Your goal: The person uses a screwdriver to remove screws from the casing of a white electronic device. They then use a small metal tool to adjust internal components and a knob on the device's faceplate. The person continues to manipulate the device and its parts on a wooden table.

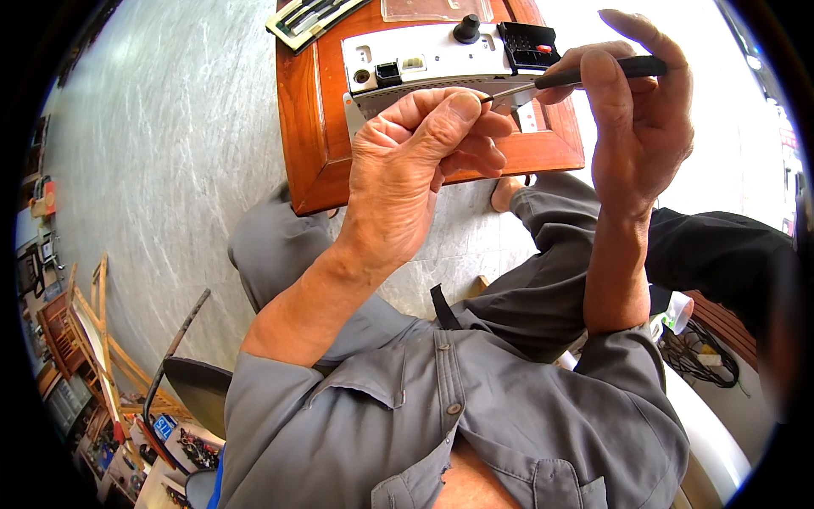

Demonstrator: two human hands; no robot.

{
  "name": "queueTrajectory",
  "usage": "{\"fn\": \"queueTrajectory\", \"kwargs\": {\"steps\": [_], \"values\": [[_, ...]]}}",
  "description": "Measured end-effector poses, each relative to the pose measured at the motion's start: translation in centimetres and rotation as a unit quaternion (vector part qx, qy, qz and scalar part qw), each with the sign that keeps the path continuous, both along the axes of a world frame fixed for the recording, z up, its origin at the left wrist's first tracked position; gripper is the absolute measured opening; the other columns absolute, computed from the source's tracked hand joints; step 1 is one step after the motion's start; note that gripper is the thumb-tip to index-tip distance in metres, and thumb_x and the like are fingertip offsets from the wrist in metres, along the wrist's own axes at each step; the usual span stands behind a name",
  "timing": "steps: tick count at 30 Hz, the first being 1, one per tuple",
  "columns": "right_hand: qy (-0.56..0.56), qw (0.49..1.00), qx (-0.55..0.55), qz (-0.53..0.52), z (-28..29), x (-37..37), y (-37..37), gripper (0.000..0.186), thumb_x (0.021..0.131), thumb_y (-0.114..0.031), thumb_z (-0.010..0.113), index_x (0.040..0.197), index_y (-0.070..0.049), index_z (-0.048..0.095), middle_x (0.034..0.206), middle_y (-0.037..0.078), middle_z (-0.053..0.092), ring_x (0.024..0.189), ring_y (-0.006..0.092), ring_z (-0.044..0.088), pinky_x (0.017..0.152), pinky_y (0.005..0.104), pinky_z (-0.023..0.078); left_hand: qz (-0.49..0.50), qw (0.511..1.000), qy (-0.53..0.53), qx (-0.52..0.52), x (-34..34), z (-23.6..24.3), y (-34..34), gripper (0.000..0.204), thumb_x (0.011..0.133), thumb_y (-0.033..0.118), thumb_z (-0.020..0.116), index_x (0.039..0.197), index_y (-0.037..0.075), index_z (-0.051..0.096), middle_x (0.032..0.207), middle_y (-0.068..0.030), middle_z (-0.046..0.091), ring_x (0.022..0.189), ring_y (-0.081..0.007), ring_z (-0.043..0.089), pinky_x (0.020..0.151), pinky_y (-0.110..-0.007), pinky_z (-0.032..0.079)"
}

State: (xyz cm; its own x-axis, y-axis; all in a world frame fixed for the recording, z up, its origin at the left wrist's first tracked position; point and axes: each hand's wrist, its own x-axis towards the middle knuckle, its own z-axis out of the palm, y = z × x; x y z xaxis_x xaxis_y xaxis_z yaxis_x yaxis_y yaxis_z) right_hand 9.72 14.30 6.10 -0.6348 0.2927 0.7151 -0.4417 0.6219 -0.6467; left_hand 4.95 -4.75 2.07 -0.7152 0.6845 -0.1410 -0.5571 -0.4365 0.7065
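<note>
My right hand (632,127) grips a screwdriver (642,67) by its black handle, thumb and fingers around it. The thin metal shaft points left, toward my left hand (407,148). Thumb and forefinger of the left hand are pinched together right at the screwdriver's tip. A small dark piece shows between them, too small to name for sure. Behind both hands lies a white metal device (439,55) with sockets, a black knob (467,29) and a black connector block (530,47) at its right end. My left fingers cover part of its near edge.
The device rests on a reddish-brown wooden table (309,174). A clear plastic piece (437,9) and a cream-and-black frame (312,19) lie at its far side. A chair (197,386) stands at the lower left, and black cables (699,352) are coiled at the right.
</note>
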Motion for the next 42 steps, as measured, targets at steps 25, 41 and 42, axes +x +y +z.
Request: {"fn": "queueTrajectory", "kwargs": {"steps": [25, 41, 42], "values": [[0.058, 0.996, 0.065, -0.014, 3.3, -3.0, 1.4, 0.034, 0.094, -0.001, 0.064, 0.126, 0.007, 0.057, 0.075, 0.007, 0.068, 0.066, 0.0112, 0.067, 0.061, 0.0241, 0.055, 0.092, 0.946, 0.291, -0.110, 0.0, 1.1, -1.1, 0.027, 0.106, 0.024, 0.062, 0.103, -0.003, 0.065, 0.094, -0.0136, 0.072, 0.081, -0.0164, 0.070, 0.071, -0.029, 0.058], [0.100, 0.978, 0.178, 0.038, 3.3, -4.6, 0.6, 0.037, 0.089, -0.001, 0.066, 0.122, 0.013, 0.055, 0.103, 0.019, 0.070, 0.065, 0.0130, 0.070, 0.057, 0.0230, 0.055, 0.212, 0.536, 0.723, -0.381, -6.2, 1.1, -0.8, 0.065, 0.075, 0.035, 0.090, 0.127, 0.002, 0.068, 0.126, -0.0121, 0.069, 0.122, -0.0320, 0.062, 0.108, -0.043, 0.047], [0.091, 0.982, 0.160, 0.045, 3.3, -4.6, 0.4, 0.037, 0.089, -0.001, 0.066, 0.122, 0.013, 0.055, 0.103, 0.019, 0.070, 0.065, 0.0132, 0.070, 0.056, 0.0231, 0.055, 0.201, 0.538, 0.722, -0.386, -6.2, 0.9, -0.8, 0.067, 0.073, 0.036, 0.090, 0.127, 0.002, 0.068, 0.125, -0.0120, 0.069, 0.121, -0.0326, 0.062, 0.108, -0.043, 0.047]]}}
